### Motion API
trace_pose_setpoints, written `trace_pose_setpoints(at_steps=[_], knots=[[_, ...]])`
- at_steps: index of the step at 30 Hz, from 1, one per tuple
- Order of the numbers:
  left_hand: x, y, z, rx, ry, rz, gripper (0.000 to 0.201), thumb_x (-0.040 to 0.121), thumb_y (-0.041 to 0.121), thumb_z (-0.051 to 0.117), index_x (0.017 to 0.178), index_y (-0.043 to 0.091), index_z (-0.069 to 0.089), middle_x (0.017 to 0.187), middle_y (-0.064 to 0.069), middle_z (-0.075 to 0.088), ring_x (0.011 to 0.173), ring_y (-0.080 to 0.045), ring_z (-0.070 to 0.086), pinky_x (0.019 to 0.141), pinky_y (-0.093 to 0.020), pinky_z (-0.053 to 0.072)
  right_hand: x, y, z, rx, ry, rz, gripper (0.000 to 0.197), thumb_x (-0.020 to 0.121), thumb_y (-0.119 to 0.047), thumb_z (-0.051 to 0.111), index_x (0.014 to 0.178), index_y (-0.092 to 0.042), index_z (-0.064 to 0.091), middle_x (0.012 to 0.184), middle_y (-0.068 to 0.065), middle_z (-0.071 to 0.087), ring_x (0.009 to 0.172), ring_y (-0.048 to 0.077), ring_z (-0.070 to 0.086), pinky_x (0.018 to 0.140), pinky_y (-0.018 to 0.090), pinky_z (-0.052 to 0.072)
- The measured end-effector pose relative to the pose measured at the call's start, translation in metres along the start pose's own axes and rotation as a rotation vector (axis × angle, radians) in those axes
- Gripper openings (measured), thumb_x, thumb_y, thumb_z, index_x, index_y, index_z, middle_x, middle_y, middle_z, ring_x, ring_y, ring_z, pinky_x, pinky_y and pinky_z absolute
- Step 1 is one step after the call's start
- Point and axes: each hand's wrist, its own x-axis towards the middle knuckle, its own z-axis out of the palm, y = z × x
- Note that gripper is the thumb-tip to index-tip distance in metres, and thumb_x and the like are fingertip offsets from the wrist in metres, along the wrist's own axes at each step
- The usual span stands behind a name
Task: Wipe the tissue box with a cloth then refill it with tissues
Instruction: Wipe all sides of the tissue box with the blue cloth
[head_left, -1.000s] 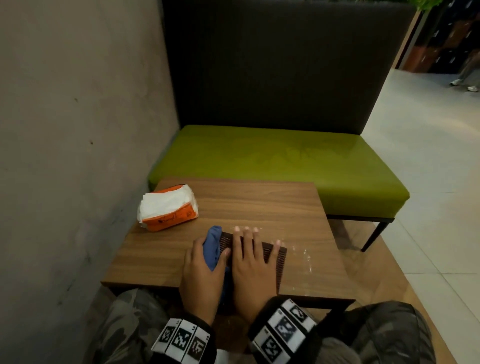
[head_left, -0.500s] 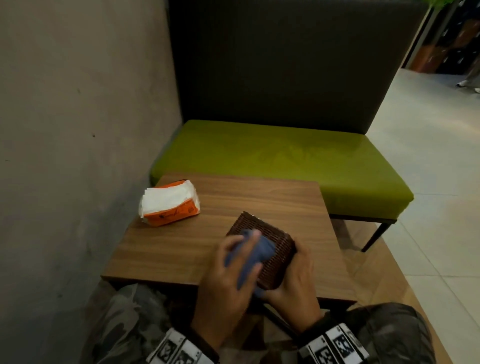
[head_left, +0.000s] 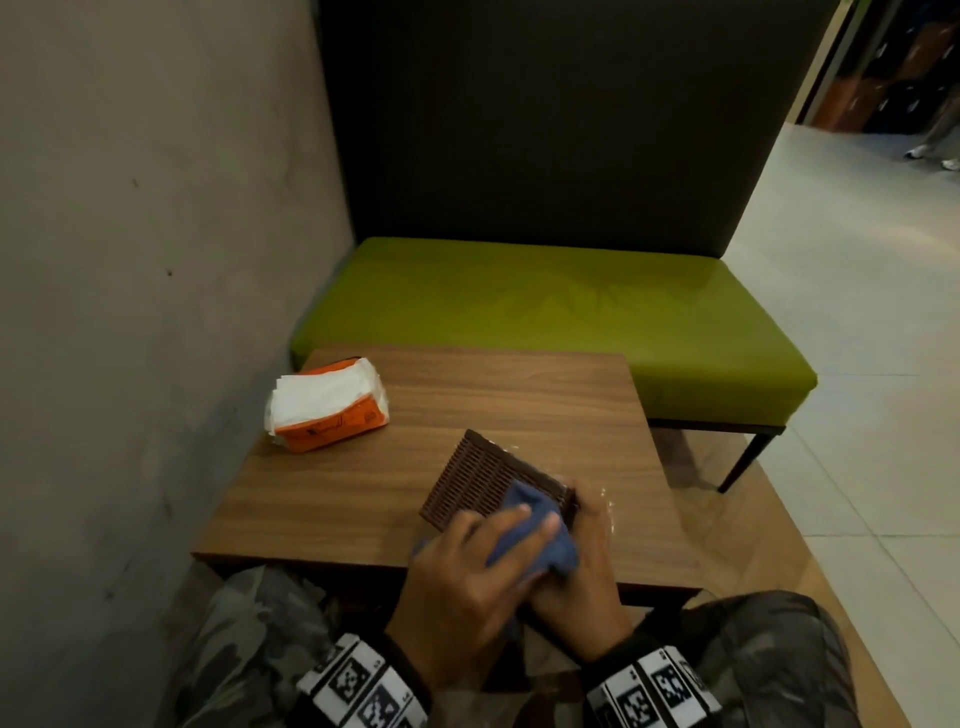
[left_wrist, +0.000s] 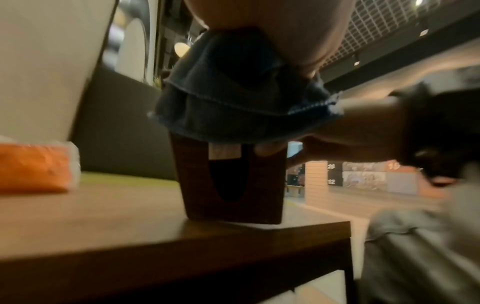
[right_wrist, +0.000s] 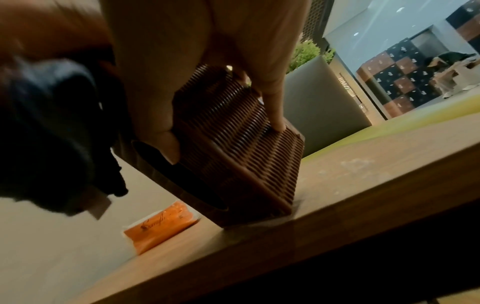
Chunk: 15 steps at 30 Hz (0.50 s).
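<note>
The brown woven tissue box (head_left: 483, 475) stands tipped up on the wooden table (head_left: 519, 395) near its front right corner. My right hand (head_left: 587, 530) grips it from the near right side: its fingers (right_wrist: 272, 107) lie on the woven wall, and the thumb sits at the dark slot opening (right_wrist: 182, 174). My left hand (head_left: 498, 545) holds a bunched blue cloth (head_left: 535, 530) and presses it on the box's raised near end. In the left wrist view the cloth (left_wrist: 233, 102) caps the top of the box (left_wrist: 228, 185). An opened orange pack of white tissues (head_left: 327, 405) lies at the back left.
A grey wall runs along the table's left side. A green bench seat (head_left: 545, 312) with a dark backrest stands just behind the table. Wet streaks (head_left: 608, 499) shine on the wood right of the box. My knees in camouflage trousers are under the front edge.
The box lay flat under both hands a second ago; now it is tipped up and turned. My right hand has gone to its right side, and my left hand's cloth has slid to its near end.
</note>
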Motion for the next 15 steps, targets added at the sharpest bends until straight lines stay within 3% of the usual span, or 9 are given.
trace_pose_setpoints(at_steps=[2,4,5,7,12,13,15], knots=[[0.007,-0.018,-0.001,-0.006,0.084,-0.245,0.04,0.095,0.04,0.043,0.133,0.029,0.05,0.114,0.005,0.056,0.09,-0.015,0.052,0.062,-0.031,0.052,0.006,-0.008,-0.004,0.023,0.042,-0.062,0.094,0.055,-0.046,0.078,0.131,-0.022,0.027,0.126,-0.003,0.038,0.116,0.005,0.038,0.102,0.005,0.026],[0.017,-0.034,-0.004,-0.025,0.128,-0.483,0.043,0.091,0.044,0.042,0.13,0.029,0.054,0.104,0.005,0.059,0.089,-0.015,0.051,0.062,-0.031,0.051,0.009,-0.017,-0.008,0.011,0.055,-0.124,0.104,0.052,-0.046,0.085,0.133,-0.027,0.023,0.124,-0.003,0.037,0.113,0.004,0.037,0.098,0.0,0.024],[0.021,-0.039,-0.003,-0.026,0.13,-0.538,0.044,0.09,0.044,0.041,0.129,0.028,0.056,0.1,0.005,0.059,0.089,-0.015,0.051,0.06,-0.031,0.052,0.011,-0.017,-0.009,0.013,0.053,-0.126,0.106,0.051,-0.046,0.086,0.133,-0.03,0.021,0.123,-0.005,0.036,0.112,0.004,0.036,0.097,-0.001,0.024],[0.026,-0.034,-0.004,-0.026,0.138,-0.509,0.044,0.09,0.043,0.043,0.128,0.026,0.057,0.099,0.003,0.059,0.089,-0.015,0.052,0.06,-0.031,0.052,0.015,-0.015,-0.007,0.007,0.038,-0.111,0.103,0.052,-0.046,0.084,0.132,-0.025,0.023,0.121,-0.005,0.037,0.109,0.004,0.039,0.094,0.0,0.027],[0.021,-0.006,-0.001,-0.002,0.035,-0.003,0.039,0.092,0.033,0.054,0.129,0.021,0.056,0.109,0.0,0.06,0.086,-0.018,0.057,0.063,-0.03,0.051,0.019,-0.005,-0.003,-0.053,-0.102,-0.097,0.084,0.068,-0.053,0.065,0.136,-0.015,0.033,0.134,0.002,0.041,0.125,0.012,0.042,0.104,0.002,0.02],[0.025,-0.012,-0.002,-0.003,0.034,-0.011,0.038,0.092,0.032,0.053,0.129,0.021,0.056,0.109,0.001,0.059,0.086,-0.018,0.056,0.064,-0.032,0.051,0.019,-0.005,-0.003,-0.038,-0.083,-0.081,0.088,0.066,-0.054,0.066,0.135,-0.009,0.036,0.131,0.003,0.042,0.122,0.014,0.044,0.104,0.008,0.024],[0.034,-0.029,-0.003,-0.031,0.086,-0.197,0.038,0.092,0.033,0.05,0.128,0.024,0.057,0.106,0.001,0.059,0.088,-0.019,0.056,0.064,-0.033,0.05,0.022,-0.01,-0.008,-0.007,-0.019,-0.057,0.099,0.057,-0.055,0.073,0.133,-0.004,0.035,0.123,0.004,0.043,0.113,0.016,0.046,0.1,0.023,0.036]])
